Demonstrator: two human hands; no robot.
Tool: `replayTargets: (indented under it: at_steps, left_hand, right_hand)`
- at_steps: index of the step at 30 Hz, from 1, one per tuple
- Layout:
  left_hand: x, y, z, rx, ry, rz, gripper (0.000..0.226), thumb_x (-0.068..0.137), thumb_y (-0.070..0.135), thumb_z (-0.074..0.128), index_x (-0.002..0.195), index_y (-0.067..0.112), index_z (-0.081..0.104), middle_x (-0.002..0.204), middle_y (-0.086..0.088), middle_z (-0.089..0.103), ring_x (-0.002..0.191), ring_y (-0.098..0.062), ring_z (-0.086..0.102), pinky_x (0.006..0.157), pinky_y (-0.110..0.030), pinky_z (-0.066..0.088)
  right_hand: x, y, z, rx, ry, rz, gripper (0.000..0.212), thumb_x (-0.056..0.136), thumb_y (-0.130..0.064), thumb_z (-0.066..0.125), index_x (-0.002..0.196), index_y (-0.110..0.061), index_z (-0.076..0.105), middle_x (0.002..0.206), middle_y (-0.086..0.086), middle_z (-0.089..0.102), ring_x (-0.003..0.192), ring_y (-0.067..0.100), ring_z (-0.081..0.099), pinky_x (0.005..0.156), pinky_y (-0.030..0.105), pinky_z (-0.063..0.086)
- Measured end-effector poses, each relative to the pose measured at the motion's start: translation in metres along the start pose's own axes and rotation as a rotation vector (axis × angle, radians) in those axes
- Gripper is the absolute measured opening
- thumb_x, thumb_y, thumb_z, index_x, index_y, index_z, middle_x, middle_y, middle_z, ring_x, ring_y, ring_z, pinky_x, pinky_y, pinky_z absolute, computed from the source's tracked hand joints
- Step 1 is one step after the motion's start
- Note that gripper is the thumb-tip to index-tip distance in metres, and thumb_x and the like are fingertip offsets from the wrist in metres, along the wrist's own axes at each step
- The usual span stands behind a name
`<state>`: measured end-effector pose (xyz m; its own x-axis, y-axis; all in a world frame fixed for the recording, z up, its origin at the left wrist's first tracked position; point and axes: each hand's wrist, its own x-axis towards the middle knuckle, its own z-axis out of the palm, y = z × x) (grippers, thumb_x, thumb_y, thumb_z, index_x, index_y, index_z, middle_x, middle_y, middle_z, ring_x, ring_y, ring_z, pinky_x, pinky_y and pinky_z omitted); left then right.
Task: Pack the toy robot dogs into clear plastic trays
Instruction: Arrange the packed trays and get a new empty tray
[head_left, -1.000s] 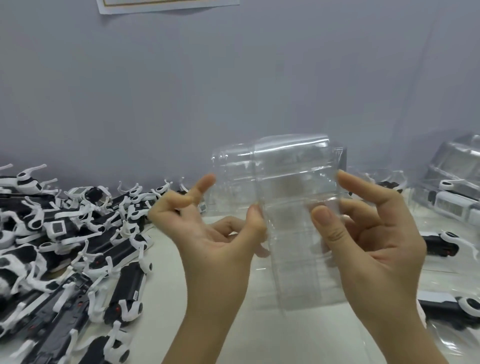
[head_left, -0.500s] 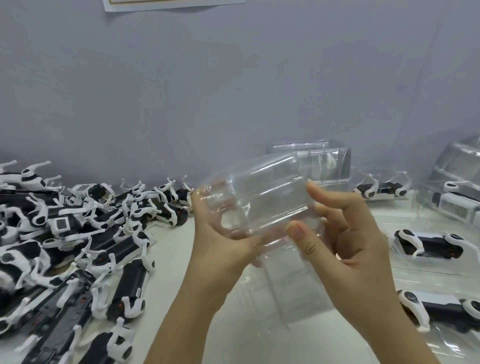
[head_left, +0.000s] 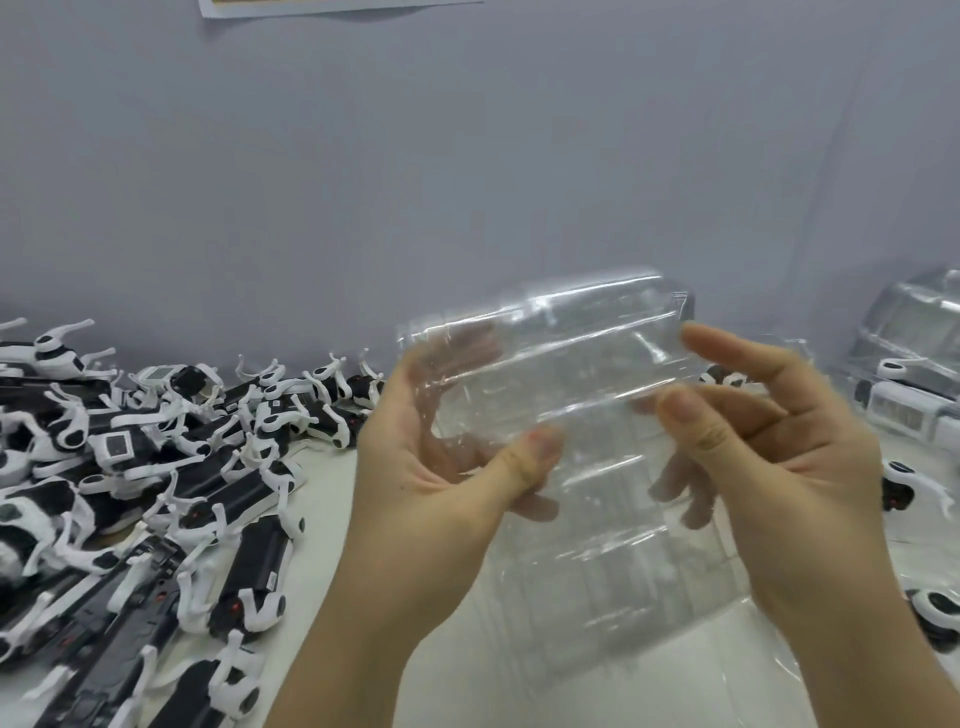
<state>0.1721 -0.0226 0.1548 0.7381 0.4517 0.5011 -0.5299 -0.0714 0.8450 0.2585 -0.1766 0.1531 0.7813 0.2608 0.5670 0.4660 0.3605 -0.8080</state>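
Sprawling well to the left of the left hand (head_left: 431, 483), a heap of black-and-white toy robot dogs (head_left: 156, 467) lies on the tabletop (head_left: 322, 519). That hand grips the left part of the clear plastic tray (head_left: 587, 395), thumb in front and fingers curled behind the plastic. The tray is raised between both hands. The right hand (head_left: 779, 467) pinches its right edge, thumb in front and fingers behind. Further right of this hand lie packed trays (head_left: 914, 395) with dogs inside.

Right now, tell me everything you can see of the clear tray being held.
The clear plastic tray is thin, glossy and see-through, with moulded ridges and no toy inside. It is held up off the table. The left hand grips its left side, thumb in front, fingers behind; the right hand pinches its right edge.
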Motion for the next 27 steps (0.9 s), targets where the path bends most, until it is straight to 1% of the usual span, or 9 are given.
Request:
replayTargets:
  at_steps: [4, 7, 10, 12, 14, 20, 23, 25, 27]
  left_hand:
    - [0.004, 0.008, -0.029, -0.034, -0.011, 0.001, 0.068, 0.056, 0.026, 0.091, 0.118, 0.037, 0.065, 0.123, -0.004, 0.063, 0.067, -0.018, 0.070, 0.057, -0.029, 0.058]
    - [0.012, 0.004, -0.039, 0.058, 0.166, 0.042, 0.077, 0.063, 0.023, 0.088, 0.130, 0.026, 0.049, 0.122, -0.004, 0.061, 0.067, -0.015, 0.070, 0.058, -0.027, 0.058]
    - [0.013, -0.007, -0.029, 0.207, 0.248, 0.147, 0.080, 0.068, 0.016, 0.077, 0.122, 0.050, 0.030, 0.122, 0.016, 0.055, 0.062, -0.018, 0.070, 0.057, -0.027, 0.059]
    - [0.010, -0.012, -0.020, 0.290, 0.212, 0.209, 0.063, 0.076, 0.013, 0.072, 0.109, 0.057, 0.041, 0.116, 0.026, 0.054, 0.067, -0.023, 0.069, 0.058, -0.028, 0.060]
    - [0.007, -0.017, -0.012, 0.312, 0.146, 0.227, 0.035, 0.087, 0.011, 0.070, 0.090, 0.045, 0.064, 0.113, 0.026, 0.057, 0.086, -0.028, 0.067, 0.064, -0.032, 0.061]
    - [-0.003, -0.014, 0.007, 0.125, 0.155, 0.102, 0.017, 0.073, 0.041, 0.068, 0.081, 0.031, 0.078, 0.118, -0.021, 0.057, 0.110, -0.055, 0.051, 0.060, -0.032, 0.060]
    - [-0.003, -0.010, 0.010, 0.208, 0.165, 0.108, 0.043, 0.060, 0.074, 0.073, 0.084, 0.038, 0.078, 0.124, -0.016, 0.056, 0.113, -0.026, 0.061, 0.063, -0.034, 0.061]
    - [-0.003, -0.009, 0.010, 0.296, 0.156, 0.130, 0.036, 0.061, 0.071, 0.074, 0.084, 0.043, 0.077, 0.127, 0.009, 0.055, 0.091, -0.015, 0.067, 0.066, -0.037, 0.061]
    - [-0.002, -0.009, 0.009, 0.346, 0.145, 0.129, 0.021, 0.066, 0.058, 0.075, 0.080, 0.043, 0.077, 0.131, 0.015, 0.051, 0.074, -0.017, 0.068, 0.066, -0.032, 0.060]
  right_hand:
    - [0.011, -0.010, -0.024, 0.018, 0.107, 0.000, 0.046, 0.066, -0.061, 0.077, 0.108, -0.042, 0.068, 0.089, -0.001, 0.076, 0.043, 0.011, 0.059, 0.039, 0.014, 0.041]
    - [0.014, -0.012, -0.033, 0.026, 0.147, 0.003, 0.045, 0.068, -0.061, 0.077, 0.108, -0.044, 0.067, 0.093, 0.000, 0.076, 0.043, 0.012, 0.059, 0.039, 0.014, 0.041]
    - [0.012, -0.006, -0.025, 0.024, 0.143, -0.024, 0.035, 0.072, -0.047, 0.075, 0.106, -0.042, 0.069, 0.090, 0.002, 0.076, 0.042, 0.014, 0.059, 0.039, 0.014, 0.041]
    - [0.009, -0.002, -0.017, 0.017, 0.128, -0.026, 0.033, 0.072, -0.041, 0.074, 0.105, -0.041, 0.069, 0.087, 0.002, 0.076, 0.043, 0.014, 0.059, 0.039, 0.015, 0.042]
    - [0.007, 0.001, -0.011, -0.001, 0.123, -0.032, 0.034, 0.070, -0.041, 0.075, 0.103, -0.043, 0.070, 0.086, 0.001, 0.076, 0.043, 0.014, 0.059, 0.039, 0.015, 0.042]
    - [0.003, 0.004, -0.007, -0.011, 0.089, -0.069, 0.033, 0.070, -0.040, 0.074, 0.103, -0.045, 0.069, 0.084, -0.002, 0.075, 0.045, 0.009, 0.058, 0.041, 0.015, 0.043]
    - [0.001, 0.003, -0.003, -0.017, 0.049, -0.116, 0.033, 0.073, -0.041, 0.074, 0.105, -0.045, 0.068, 0.083, -0.008, 0.075, 0.046, 0.014, 0.057, 0.042, 0.014, 0.044]
    - [0.000, 0.002, 0.000, -0.019, 0.031, -0.147, 0.033, 0.076, -0.043, 0.076, 0.107, -0.042, 0.066, 0.084, -0.010, 0.075, 0.049, 0.012, 0.060, 0.045, 0.013, 0.045]
    - [-0.001, 0.003, 0.002, -0.007, 0.032, -0.155, 0.033, 0.077, -0.035, 0.076, 0.108, -0.037, 0.064, 0.085, -0.011, 0.075, 0.053, 0.007, 0.064, 0.047, 0.012, 0.046]
